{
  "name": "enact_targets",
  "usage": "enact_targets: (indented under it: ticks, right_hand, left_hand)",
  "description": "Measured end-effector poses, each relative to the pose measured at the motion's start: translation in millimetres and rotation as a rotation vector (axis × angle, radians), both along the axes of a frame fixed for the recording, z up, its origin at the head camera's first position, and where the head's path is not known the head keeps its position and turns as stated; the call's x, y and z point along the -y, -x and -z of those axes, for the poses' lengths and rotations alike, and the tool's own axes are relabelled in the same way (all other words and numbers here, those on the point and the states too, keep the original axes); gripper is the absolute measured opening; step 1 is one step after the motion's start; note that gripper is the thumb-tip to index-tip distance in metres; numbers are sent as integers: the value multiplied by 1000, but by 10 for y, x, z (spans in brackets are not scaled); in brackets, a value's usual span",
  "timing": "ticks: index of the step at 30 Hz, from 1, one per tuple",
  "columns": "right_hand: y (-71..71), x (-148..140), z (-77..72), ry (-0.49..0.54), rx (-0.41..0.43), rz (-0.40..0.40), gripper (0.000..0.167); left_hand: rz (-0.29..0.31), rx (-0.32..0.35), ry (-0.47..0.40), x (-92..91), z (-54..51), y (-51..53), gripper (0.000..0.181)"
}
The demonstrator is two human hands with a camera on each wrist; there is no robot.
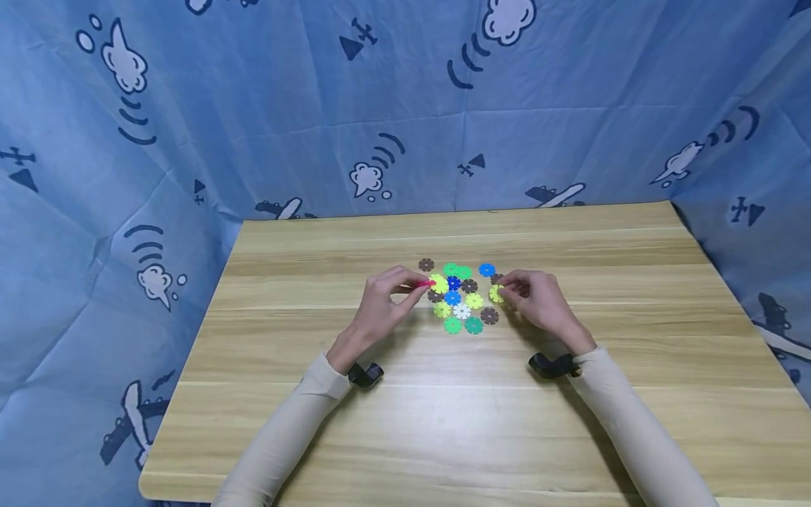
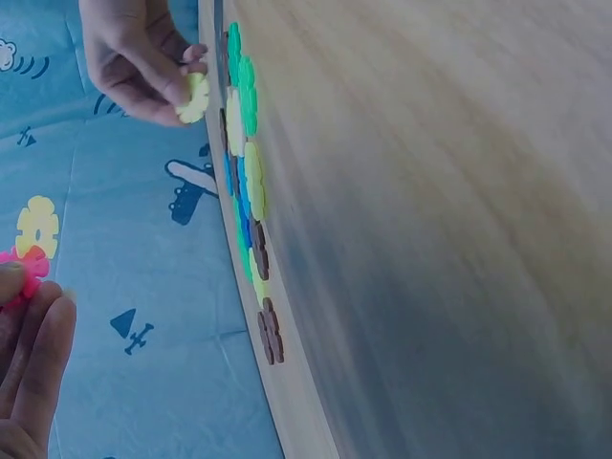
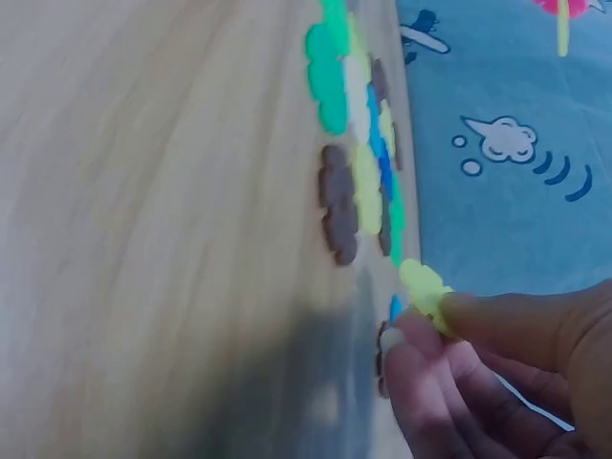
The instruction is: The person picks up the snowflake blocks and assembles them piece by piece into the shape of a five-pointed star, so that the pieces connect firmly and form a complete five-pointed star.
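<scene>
My left hand [image 1: 382,299] pinches a pink notched plastic disc [image 2: 35,260], held up over the left side of a group of discs. A yellow notched disc [image 2: 38,225] is joined to the pink one at an angle. Across the group, my right hand [image 1: 538,299] pinches a single yellow disc [image 3: 425,290] between thumb and fingers, raised off the table. Between the hands lie several flat discs: a white disc [image 1: 462,311], a dark blue disc [image 1: 453,283], a teal disc [image 1: 474,325], a brown disc [image 1: 490,315] and others in green and yellow.
The wooden table [image 1: 443,429] carries the discs near its middle. A light blue disc [image 1: 486,270] and a brown disc [image 1: 426,265] lie at the group's far side. A blue patterned curtain [image 1: 412,105] hangs behind and beside the table. Each wrist wears a black camera [image 1: 366,375].
</scene>
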State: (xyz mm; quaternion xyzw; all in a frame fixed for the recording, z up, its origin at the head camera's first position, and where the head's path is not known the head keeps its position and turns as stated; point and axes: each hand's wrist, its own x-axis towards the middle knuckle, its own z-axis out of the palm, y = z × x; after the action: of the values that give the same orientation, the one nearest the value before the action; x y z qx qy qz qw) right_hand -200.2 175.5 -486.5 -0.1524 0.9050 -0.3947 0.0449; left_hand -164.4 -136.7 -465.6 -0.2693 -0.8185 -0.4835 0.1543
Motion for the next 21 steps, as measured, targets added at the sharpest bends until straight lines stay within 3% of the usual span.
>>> enact_targets:
  ticks: [13,21]
  right_hand:
    - [-90,192,-250,217,77,39,23]
    - [-193,378,-440,369,144,9,26]
  left_hand:
    - [14,5,-15,-32,-9,-24,9]
    - [27,0,-3,-63,7,-26,6]
